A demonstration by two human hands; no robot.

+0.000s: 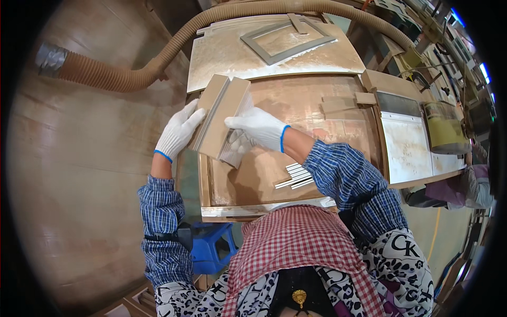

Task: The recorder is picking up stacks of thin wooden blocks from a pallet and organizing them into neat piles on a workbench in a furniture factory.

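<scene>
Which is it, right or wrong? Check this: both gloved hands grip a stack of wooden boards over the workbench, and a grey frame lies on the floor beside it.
Wrong in one respect. In the head view the grey frame lies on the raised panel at the far end of the workbench, not on the floor. The left hand and right hand do grip the stack of wooden boards.

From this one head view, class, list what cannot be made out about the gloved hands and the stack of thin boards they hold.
- Left hand: its palm and fingertips lie behind the stack of boards, so the grip is hidden.
- Right hand: its fingertips are tucked against the stack's far face.
- The number of boards: edges too fine to count.
- Pale strips: partly covered by the right sleeve.
- Person at the right rim: cut off and bent by the lens.
</scene>
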